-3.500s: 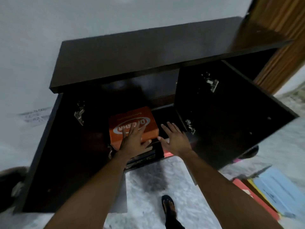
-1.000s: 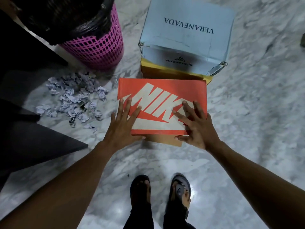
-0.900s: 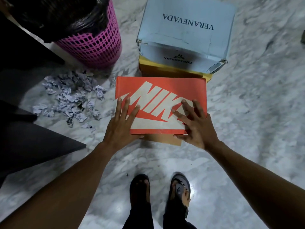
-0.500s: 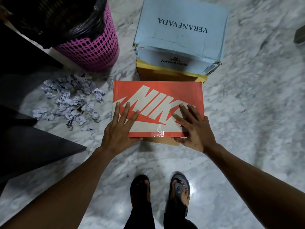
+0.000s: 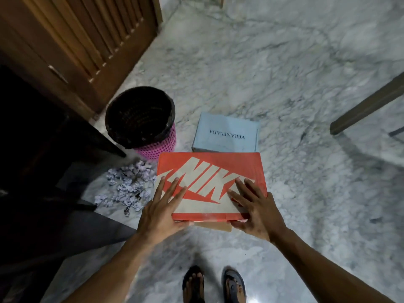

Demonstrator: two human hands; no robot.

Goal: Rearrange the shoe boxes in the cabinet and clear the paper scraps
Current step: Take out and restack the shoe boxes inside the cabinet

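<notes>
here both hands' fingers (image 5: 172, 189) clasp the orange box (image 5: 209, 171), hiding its underside.

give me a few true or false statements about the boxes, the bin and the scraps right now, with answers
1. Both hands hold the red box: left hand, right hand. True.
2. The paper scraps are inside the bin. False: they lie on the floor in front of it.
3. The blue box lies beyond the red box. True.
4. The bin is tipped on its side. False: it stands upright.
5. The scraps lie right of the red box. False: they are on its left.
</notes>
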